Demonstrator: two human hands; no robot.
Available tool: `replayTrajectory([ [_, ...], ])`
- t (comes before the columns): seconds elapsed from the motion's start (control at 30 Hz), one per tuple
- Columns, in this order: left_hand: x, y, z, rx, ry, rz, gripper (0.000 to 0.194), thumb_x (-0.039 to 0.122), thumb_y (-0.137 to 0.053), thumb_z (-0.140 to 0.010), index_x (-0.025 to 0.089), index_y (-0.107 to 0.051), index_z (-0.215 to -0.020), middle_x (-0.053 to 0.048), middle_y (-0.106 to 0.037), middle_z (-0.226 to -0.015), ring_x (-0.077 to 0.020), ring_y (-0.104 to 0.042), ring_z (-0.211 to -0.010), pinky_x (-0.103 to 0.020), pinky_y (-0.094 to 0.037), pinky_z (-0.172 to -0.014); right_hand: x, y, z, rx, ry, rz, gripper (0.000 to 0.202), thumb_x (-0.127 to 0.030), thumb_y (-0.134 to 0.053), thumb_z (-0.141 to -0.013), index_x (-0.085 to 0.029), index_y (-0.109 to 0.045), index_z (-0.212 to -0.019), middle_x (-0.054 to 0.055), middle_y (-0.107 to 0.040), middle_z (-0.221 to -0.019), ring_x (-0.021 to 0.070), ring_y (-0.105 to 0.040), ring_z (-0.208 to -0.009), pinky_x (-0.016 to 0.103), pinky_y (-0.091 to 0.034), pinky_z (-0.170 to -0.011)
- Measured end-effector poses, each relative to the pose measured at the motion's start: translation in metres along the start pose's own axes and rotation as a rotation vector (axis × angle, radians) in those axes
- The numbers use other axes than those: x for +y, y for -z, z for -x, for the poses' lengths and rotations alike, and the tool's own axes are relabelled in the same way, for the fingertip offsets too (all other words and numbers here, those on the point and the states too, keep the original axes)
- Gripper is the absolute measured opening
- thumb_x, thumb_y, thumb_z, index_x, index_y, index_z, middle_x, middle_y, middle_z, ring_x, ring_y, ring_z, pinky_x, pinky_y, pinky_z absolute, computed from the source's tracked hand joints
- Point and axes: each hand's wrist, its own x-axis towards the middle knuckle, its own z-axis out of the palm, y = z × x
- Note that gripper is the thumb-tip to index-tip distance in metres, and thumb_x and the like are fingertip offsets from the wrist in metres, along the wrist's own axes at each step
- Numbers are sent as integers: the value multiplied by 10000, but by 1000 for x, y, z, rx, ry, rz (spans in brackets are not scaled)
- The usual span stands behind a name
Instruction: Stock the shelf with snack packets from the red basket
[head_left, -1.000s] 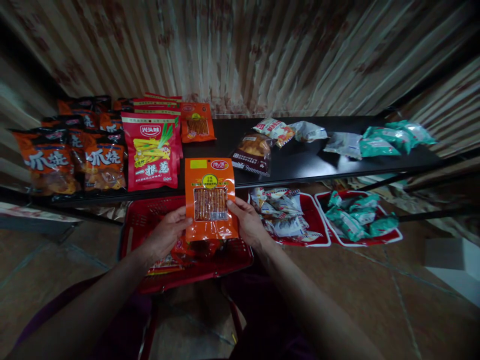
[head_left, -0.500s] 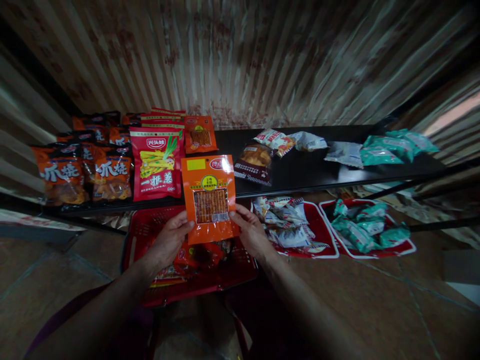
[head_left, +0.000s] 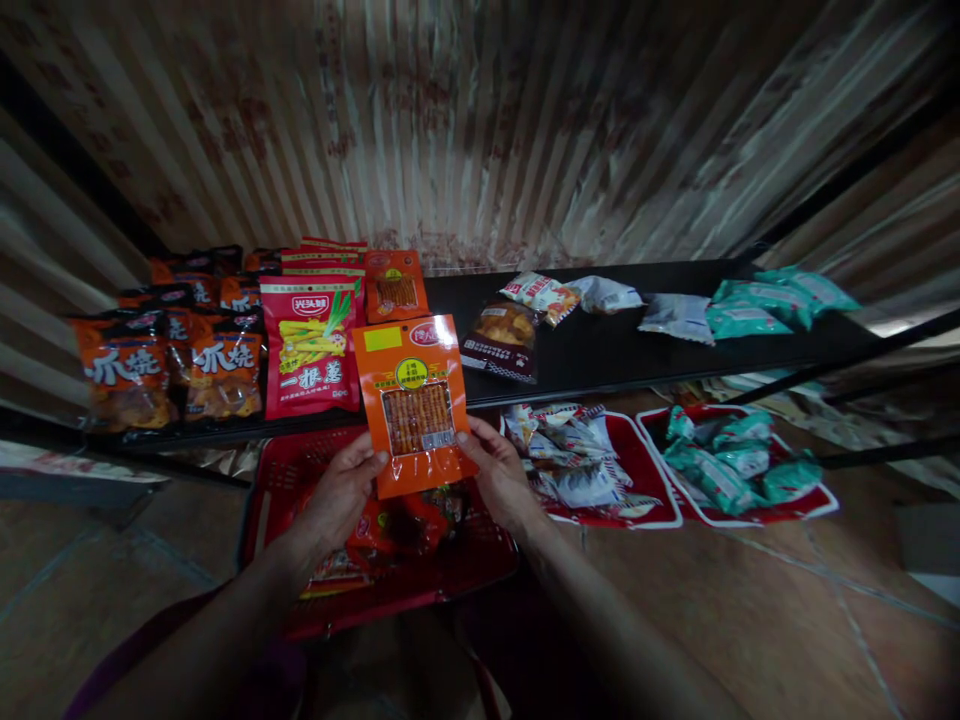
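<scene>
An orange snack packet hangs upright between my two hands, in front of the shelf's front edge. My left hand pinches its lower left edge, thumb on the front. At the lower right edge, my right hand grips it the same way. Behind it, a similar orange packet stands on the black shelf. Red packets with yellow sticks stand just left of it. Below my hands is a red basket holding more orange and red packets.
Orange-and-black bags stand at the shelf's left. A brown bag, white bags and green bags lie to the right. Two baskets below hold white packets and green packets. Black frame bars slant at both sides.
The held orange packet has shifted slightly left and down and tilted a little, still in both hands. The view has moved slightly, so the shelf appears lower.
</scene>
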Motion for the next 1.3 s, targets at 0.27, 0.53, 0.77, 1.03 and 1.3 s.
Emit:
replayTrajectory([
  [0.27, 0, 2, -1, 3, -37, 7, 339, 213, -707, -706, 188, -661, -1041, -57, -713, -1013, -215, -638, -984, -336, -469, -884, 9, -1, -3, 66, 133, 145, 550, -382, -709, -708, -279, -517, -1213, 30, -659, -1071, 205, -610, -954, 376, -478, -886],
  [0.53, 3, -2, -2, -1, -74, 11, 325, 219, -701, -714, 192, -667, -1036, -56, -720, -984, -216, -634, -998, -344, -459, -905, 13, -4, -4, 83, 261, 293, 618, -349, -624, -792, -291, -363, -1349, 45, -607, -1090, 197, -581, -1012, 378, -448, -937],
  [0.77, 5, -5, -5, 13, -107, 27, 362, 238, -719, -697, 203, -667, -1054, -56, -719, -996, -218, -634, -996, -348, -457, -911, 11, -8, -9, 232, 631, 846, 448, -302, -539, -839, -294, -490, -1284, 64, -437, -1364, 251, -385, -1265, 500, -304, -1070],
  [1.03, -3, -13, 4, -52, -172, -76, 383, 266, -657, -774, 219, -626, -1153, -58, -630, -1221, -230, -515, -1195, -348, -386, -1015, 10, -27, 1, 31, 767, 998, 453, -250, -470, -882, -303, -458, -1332, 54, -452, -1393, 237, -381, -1293, 473, -314, -1078],
  [1.3, -6, -16, 19, -117, -178, -347, 506, 331, -645, -784, 300, -542, -1279, -28, -442, -1431, -245, -338, -1347, -354, -283, -1099, 3, -33, 25, -173, 648, 760, 611, -400, -481, -887, -276, -261, -1444, 44, -318, -1498, 246, -303, -1368, 435, -274, -1121],
])
